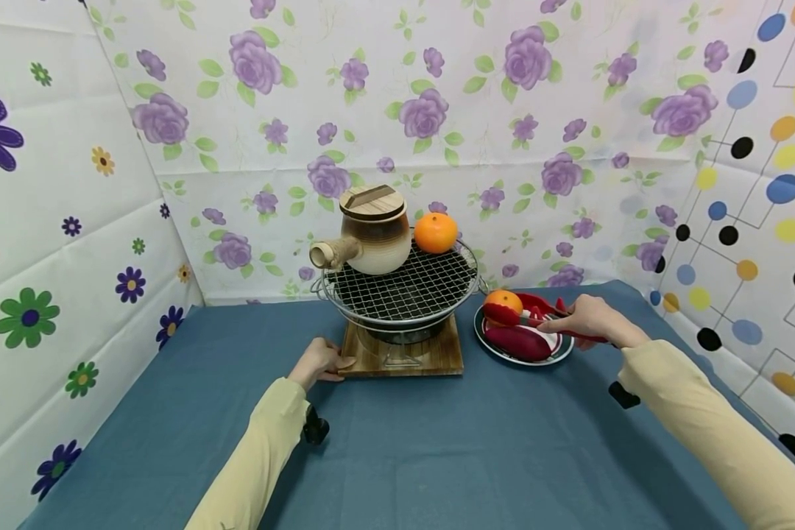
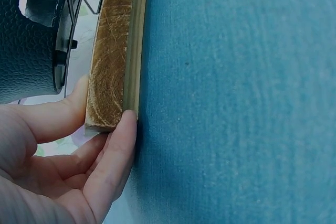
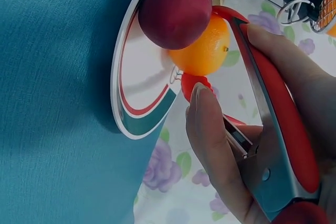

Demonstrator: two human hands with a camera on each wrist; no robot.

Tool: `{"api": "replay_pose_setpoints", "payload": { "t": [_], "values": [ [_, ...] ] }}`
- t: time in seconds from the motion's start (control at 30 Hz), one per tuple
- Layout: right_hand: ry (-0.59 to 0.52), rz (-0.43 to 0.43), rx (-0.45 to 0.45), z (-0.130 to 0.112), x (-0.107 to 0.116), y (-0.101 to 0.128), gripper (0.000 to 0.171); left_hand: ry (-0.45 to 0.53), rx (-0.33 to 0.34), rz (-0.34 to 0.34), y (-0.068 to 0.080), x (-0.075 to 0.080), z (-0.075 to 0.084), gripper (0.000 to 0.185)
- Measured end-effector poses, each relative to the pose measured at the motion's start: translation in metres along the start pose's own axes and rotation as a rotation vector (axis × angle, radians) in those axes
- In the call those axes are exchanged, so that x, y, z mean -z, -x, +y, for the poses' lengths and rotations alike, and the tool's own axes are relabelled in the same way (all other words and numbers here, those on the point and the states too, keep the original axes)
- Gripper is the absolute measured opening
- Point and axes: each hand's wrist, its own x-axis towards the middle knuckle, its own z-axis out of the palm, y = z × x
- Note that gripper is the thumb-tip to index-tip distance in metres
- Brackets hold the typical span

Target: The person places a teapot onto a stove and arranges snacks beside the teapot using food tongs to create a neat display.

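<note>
Done: one orange tangerine (image 1: 436, 232) on round wire grill (image 1: 397, 291) | Now: I clamp right hand (image 1: 586, 318) grip on red tongs (image 1: 548, 318) around second tangerine (image 1: 503, 302) on striped plate (image 1: 503, 352); left hand (image 1: 318, 362) pinches wooden base board (image 1: 437, 355) | Left: lift to grill

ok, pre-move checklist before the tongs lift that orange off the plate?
1. Tongs held firmly in right hand: ok, fingers curled round the handles.
2. Tong tips closed on the orange on the plate: ok, a red tip sits on each side of it; firmness of the grip cannot tell.
3. Purple sweet potato clear of the lift: not ok, it touches that orange in the right wrist view.
4. Wooden base steadied: ok, left hand grips its corner.
5. Free spot on the grill mesh: ok, front part bare; pot and second orange sit at the back.
</note>
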Motion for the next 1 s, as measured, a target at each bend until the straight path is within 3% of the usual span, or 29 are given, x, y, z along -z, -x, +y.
{"api": "replay_pose_setpoints", "payload": {
  "t": [0.57,1.0],
  "values": [
    [-0.011,0.017,-0.010,0.005,0.009,0.003,0.060,0.011,-0.007,-0.013,0.000,0.001,0.000,0.053],
    [-0.010,0.026,-0.001,0.004,0.017,0.010,0.054,0.021,-0.030,-0.013,0.003,0.001,0.000,0.048]
  ]
}}
